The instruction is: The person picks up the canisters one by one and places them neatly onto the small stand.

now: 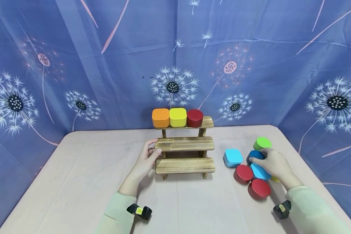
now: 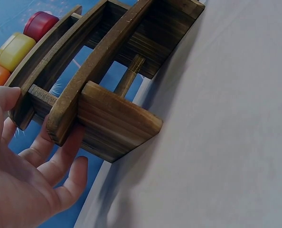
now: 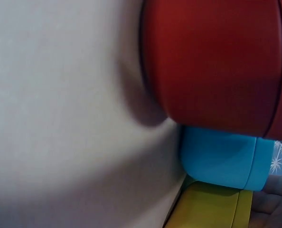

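Observation:
A three-tier wooden display stand (image 1: 185, 165) stands mid-table. My left hand (image 1: 143, 161) grips the left end of its middle shelf, thumb on top; in the left wrist view the fingers (image 2: 67, 147) reach under the boards. On the top shelf sit an orange tin (image 1: 161, 118), a yellow tin (image 1: 178, 117) and a dark red tin (image 1: 195, 118). To the right, my right hand (image 1: 276, 164) pinches a dark blue round tin (image 1: 253, 157) within a cluster of lidded tins. The right wrist view shows a red tin (image 3: 217, 61) up close, hiding most of that hand.
Around the dark blue tin lie a green tin (image 1: 262, 143), a light blue square tin (image 1: 233, 158), another light blue tin (image 1: 260, 172), two red tins (image 1: 243, 174) and a partly hidden yellow one (image 1: 275, 179). A blue dandelion-print cloth (image 1: 120, 81) hangs behind the table.

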The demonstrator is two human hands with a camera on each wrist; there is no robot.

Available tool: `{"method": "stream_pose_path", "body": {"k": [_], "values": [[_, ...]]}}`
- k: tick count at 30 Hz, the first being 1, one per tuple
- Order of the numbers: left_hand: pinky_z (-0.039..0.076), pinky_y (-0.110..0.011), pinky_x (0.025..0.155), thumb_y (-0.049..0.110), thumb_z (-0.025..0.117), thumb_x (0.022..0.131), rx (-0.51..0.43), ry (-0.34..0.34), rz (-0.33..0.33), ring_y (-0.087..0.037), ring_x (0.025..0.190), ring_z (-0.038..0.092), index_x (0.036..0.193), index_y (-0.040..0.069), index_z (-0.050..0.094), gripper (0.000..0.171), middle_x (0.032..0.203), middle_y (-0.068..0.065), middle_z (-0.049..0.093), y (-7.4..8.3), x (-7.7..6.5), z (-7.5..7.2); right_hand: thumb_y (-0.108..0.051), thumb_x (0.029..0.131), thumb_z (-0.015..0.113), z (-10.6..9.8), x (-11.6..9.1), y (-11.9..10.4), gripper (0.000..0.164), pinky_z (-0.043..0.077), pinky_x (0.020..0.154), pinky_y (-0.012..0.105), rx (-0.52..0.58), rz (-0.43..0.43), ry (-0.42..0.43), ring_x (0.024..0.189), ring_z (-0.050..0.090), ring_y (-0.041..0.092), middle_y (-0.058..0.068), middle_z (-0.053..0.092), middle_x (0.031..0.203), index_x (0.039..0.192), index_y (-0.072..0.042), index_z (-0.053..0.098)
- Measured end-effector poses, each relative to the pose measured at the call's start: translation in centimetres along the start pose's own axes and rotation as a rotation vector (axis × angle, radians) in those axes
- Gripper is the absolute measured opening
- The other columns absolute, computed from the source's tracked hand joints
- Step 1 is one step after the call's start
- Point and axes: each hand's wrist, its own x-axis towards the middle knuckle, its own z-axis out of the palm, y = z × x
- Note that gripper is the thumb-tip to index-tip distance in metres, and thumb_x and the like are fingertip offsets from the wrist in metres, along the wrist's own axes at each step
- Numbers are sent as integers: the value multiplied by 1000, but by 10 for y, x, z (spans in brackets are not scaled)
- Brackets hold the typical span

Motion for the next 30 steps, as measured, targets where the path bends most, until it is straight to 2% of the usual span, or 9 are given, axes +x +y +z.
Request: {"method": "stream_pose_path", "body": {"k": [6,15,30], "values": [[46,-28,69,15,50,98,0,0,0,-16,89,59,137,24,37,42,99,-15,61,-1,0,0,-43,83,68,0,1,-2,72,51,77,57,17,3,34,97,56,49,36,57,114,124,13,49],[46,-27,67,15,50,98,0,5,1,-15,89,59,137,24,37,43,100,-16,61,0,0,0,-40,84,67,-2,3,-8,71,44,86,63,40,8,116,107,50,53,38,52,121,128,12,46],[46,-27,67,17,51,98,6,0,-2,-16,89,59,137,24,37,43,100,-15,61,1,-1,0,-36,88,61,-13,5,-25,64,43,88,62,147,-50,194,110,51,49,34,51,127,132,8,46]]}}
